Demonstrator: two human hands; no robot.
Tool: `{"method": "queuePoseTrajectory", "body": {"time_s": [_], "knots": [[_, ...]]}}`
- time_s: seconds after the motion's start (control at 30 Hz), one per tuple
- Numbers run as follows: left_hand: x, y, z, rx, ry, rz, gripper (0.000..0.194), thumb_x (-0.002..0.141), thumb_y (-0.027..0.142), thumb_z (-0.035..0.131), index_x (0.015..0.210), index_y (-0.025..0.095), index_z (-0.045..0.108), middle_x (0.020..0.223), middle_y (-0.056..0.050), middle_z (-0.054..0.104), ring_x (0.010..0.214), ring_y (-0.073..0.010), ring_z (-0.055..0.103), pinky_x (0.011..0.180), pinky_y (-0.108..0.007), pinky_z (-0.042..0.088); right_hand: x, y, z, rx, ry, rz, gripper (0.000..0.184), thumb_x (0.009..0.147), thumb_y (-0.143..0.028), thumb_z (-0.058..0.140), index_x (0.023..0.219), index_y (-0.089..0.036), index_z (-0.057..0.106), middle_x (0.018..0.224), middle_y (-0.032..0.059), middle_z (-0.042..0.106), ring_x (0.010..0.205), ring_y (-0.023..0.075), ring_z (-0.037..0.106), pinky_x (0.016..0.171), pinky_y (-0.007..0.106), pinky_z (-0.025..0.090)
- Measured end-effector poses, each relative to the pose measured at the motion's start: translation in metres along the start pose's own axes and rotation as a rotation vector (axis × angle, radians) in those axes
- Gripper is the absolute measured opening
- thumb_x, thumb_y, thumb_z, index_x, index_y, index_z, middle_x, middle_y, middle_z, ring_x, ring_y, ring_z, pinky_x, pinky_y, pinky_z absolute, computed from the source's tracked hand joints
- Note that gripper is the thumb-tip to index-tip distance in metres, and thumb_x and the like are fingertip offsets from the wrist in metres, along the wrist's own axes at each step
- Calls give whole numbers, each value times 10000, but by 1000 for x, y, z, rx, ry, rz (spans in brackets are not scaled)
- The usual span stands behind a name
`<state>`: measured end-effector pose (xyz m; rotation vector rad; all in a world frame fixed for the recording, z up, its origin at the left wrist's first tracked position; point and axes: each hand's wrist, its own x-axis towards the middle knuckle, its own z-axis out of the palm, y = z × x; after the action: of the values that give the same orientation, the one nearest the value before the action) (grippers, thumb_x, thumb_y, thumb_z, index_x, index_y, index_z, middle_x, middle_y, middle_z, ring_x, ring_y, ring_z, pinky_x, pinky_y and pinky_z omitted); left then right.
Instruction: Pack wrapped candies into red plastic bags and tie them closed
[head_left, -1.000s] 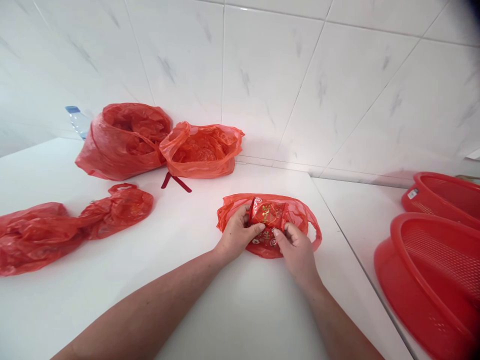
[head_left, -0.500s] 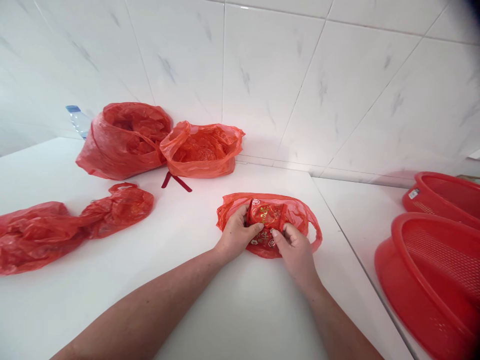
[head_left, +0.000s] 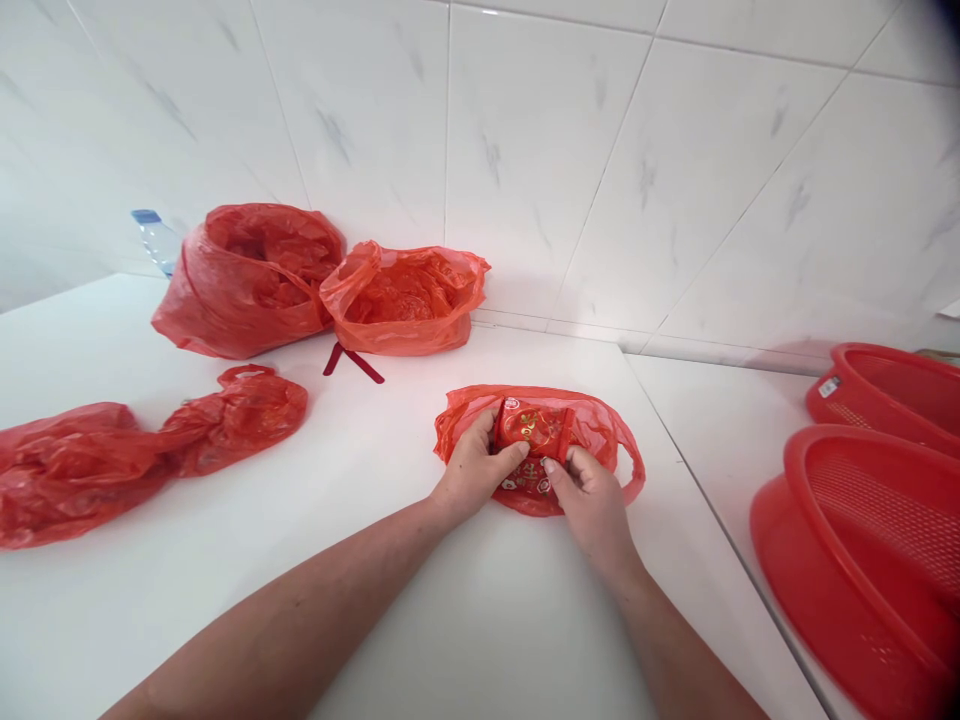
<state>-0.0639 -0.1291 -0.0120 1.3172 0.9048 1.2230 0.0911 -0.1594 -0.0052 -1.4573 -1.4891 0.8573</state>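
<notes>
A red packet [head_left: 534, 430] with gold and white print is held between my two hands, over a red plastic bag [head_left: 600, 408] that lies spread on the white table. My left hand [head_left: 480, 460] grips the packet's left side, thumb in front, other fingers partly hidden behind it. On the right edge, my right hand [head_left: 589, 492] pinches the packet between thumb and curled fingers. Below it a second printed red surface [head_left: 527, 478] shows inside the bag; I cannot tell whether it is a separate packet. One bag handle loops out to the right.
Two open red bags, a bulky one [head_left: 247, 285] and a smaller one [head_left: 409, 300], stand against the tiled wall. Two dark red strips [head_left: 364, 367] lie before them. Twisted red bags [head_left: 225, 420] rest at left, a plastic bottle [head_left: 156, 243] behind. Red baskets [head_left: 825, 560] stand at right.
Both hands keep their hold on the packet, which has tipped very slightly toward me, covering a little more of the print below. Everything else looks unchanged.
</notes>
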Motion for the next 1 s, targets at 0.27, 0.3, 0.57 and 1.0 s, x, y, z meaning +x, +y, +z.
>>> {"method": "queuePoseTrajectory", "body": {"time_s": [0.27,0.3,0.57,1.0], "knots": [[1,-1,-1,-6,13,-2,256,796,292,602,1024,187,553,962,-50,637,894,-212,617,797,-360,504,-1,-2,0,-1,-7,4,257,813,-432,528,700,-205,487,606,-23,467,569,129,408,502,236,339],[2,-1,-1,-16,16,-5,257,792,293,607,1019,185,557,955,-50,638,891,-212,618,795,-360,505,-1,-3,0,0,-8,3,258,813,-433,528,699,-205,487,608,-22,470,571,130,410,503,236,339],[1,6,-1,-179,54,-46,275,764,302,646,1002,193,563,955,-37,664,840,-199,634,760,-347,519,0,-1,0,19,-18,16,325,809,-468,528,638,-204,446,578,-27,454,514,114,380,469,238,311],[0,5,-1,-218,-31,-48,360,767,290,651,1092,194,531,1059,-65,641,953,-229,622,830,-375,506,2,0,-1,41,85,12,296,798,-478,544,711,-196,530,628,-4,541,573,136,472,515,247,369]]}}
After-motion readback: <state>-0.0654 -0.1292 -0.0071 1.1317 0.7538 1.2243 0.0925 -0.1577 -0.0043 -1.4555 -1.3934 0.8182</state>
